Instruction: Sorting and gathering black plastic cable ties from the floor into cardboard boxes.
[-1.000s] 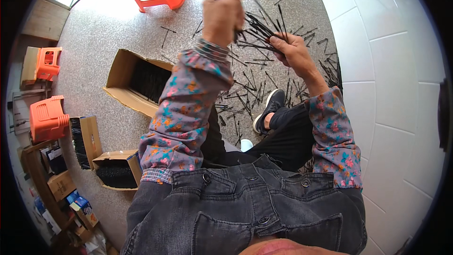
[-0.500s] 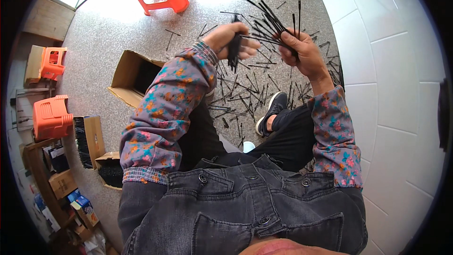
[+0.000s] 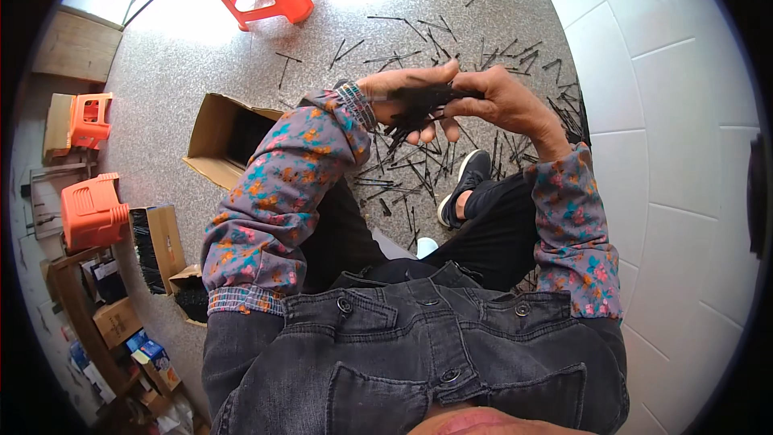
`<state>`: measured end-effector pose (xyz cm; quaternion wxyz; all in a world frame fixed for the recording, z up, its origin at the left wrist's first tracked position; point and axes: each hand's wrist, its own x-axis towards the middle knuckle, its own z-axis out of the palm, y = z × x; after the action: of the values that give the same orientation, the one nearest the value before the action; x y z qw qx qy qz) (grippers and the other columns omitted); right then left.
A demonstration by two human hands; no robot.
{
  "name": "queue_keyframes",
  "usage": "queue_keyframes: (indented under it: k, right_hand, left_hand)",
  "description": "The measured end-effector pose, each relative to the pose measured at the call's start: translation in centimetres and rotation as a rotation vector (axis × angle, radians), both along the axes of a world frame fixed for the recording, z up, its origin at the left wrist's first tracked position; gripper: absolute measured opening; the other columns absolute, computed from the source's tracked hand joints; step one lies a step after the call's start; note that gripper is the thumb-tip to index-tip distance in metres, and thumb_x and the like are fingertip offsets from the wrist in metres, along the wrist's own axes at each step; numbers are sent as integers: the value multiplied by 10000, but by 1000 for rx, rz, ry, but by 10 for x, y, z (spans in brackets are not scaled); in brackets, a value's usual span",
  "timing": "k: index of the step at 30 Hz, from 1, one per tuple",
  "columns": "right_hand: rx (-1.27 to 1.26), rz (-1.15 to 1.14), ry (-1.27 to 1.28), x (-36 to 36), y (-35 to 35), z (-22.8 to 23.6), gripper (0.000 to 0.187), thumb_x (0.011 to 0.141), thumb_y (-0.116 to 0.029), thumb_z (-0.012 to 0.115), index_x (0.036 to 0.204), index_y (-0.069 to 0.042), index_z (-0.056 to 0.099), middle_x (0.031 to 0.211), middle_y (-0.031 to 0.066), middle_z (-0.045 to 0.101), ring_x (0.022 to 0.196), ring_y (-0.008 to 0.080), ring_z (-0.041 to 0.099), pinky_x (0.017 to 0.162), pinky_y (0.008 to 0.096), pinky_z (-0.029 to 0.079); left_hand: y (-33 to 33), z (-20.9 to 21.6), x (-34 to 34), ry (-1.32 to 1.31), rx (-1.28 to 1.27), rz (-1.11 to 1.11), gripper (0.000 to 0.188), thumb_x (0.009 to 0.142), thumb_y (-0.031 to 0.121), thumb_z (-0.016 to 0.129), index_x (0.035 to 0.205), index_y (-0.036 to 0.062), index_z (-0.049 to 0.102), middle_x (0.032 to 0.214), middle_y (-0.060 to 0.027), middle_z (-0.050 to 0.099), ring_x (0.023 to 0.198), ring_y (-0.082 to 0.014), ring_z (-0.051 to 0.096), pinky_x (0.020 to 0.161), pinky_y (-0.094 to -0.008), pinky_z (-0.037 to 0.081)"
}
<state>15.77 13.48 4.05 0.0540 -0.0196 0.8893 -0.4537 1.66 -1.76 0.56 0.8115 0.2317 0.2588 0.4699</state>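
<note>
My report gives bearings from the centre of my view, with 12 o'clock straight away from my body. The item in hand is a bundle of thin black sticks (image 3: 423, 105), between 12 and 1 o'clock, raised above the speckled floor (image 3: 165, 97). Both hands are on it.

My left hand (image 3: 407, 78) lies across from the 11 o'clock side. Its grip is closed around the bundle: the thumb runs straight along the top and the fingertips show below, with stick ends jutting out beneath the palm toward 7 o'clock. How firmly it presses I cannot tell. My right hand (image 3: 511, 105) comes in from the 2 o'clock side, fingers bent and thumb tucked, its grip pinching the near end of the same bundle. Part of the bundle is blurred, and single sticks cannot be counted.

Loose black sticks (image 3: 386, 18) are scattered over the floor, thickest from 12 round to 2 o'clock. A denser heap (image 3: 570, 117) is at 2 o'clock, beside the pale wall (image 3: 676, 161). My dark shoe (image 3: 477, 167) is at 3 o'clock, among the strays.

An open cardboard box (image 3: 211, 169) is at 10 o'clock, its interior dark. Two smaller cartons (image 3: 167, 235) with black contents are near 8 o'clock, the lower partly hidden by my sleeve (image 3: 270, 193). An orange stool (image 3: 302, 4) is at 11 o'clock.
</note>
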Motion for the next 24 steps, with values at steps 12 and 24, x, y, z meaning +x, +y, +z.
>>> queue_keyframes:
  k: [12,24]
  right_hand:
    - [-366,-349,-76,-1,16,2,290,844,-302,613,925,-24,606,770,42,624,677,121,568,606,251,439]
    - [-1196,-361,-132,-33,-10,-55,498,961,-408,335,955,18,592,932,148,623,919,230,587,849,344,459]
  left_hand:
    - [5,-4,5,-14,30,-83,286,867,147,566,1067,-51,514,667,-52,592,484,-96,548,428,-248,494]
    - [12,-12,34,-113,-446,313,116,862,126,561,864,11,546,623,-46,575,470,-132,549,431,-270,513]
